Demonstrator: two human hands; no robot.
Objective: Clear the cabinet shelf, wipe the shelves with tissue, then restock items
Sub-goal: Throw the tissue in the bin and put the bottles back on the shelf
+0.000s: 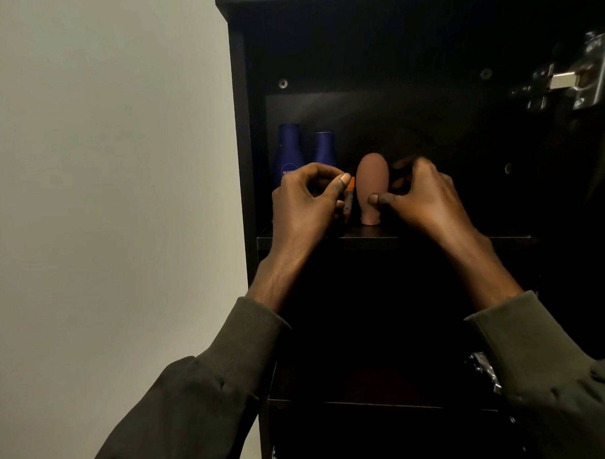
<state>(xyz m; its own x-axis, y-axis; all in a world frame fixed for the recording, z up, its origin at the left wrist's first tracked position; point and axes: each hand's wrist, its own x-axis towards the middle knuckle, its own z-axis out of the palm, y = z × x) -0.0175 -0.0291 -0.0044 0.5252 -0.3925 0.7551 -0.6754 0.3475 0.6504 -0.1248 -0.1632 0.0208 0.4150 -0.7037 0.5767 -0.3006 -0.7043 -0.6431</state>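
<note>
In the head view my left hand (pixel 309 198) pinches a small item with an orange cap (pixel 349 191) just above the dark cabinet shelf (pixel 369 236). A pink-brown tube (pixel 372 183) stands cap down on the shelf between my hands. My right hand (pixel 422 199) is right of the tube, its thumb against the tube's side. Its fingers curl round a dark item (pixel 401 172) that is hard to make out in the shadow. Two blue lotion bottles (pixel 290 150) stand at the shelf's back left, partly hidden by my left hand.
The cabinet's left side panel (pixel 240 151) borders a pale wall (pixel 101 170). A metal door hinge (pixel 573 81) sits at the upper right. A lower shelf (pixel 374 401) lies in deep shadow, with something shiny (pixel 485 369) at its right.
</note>
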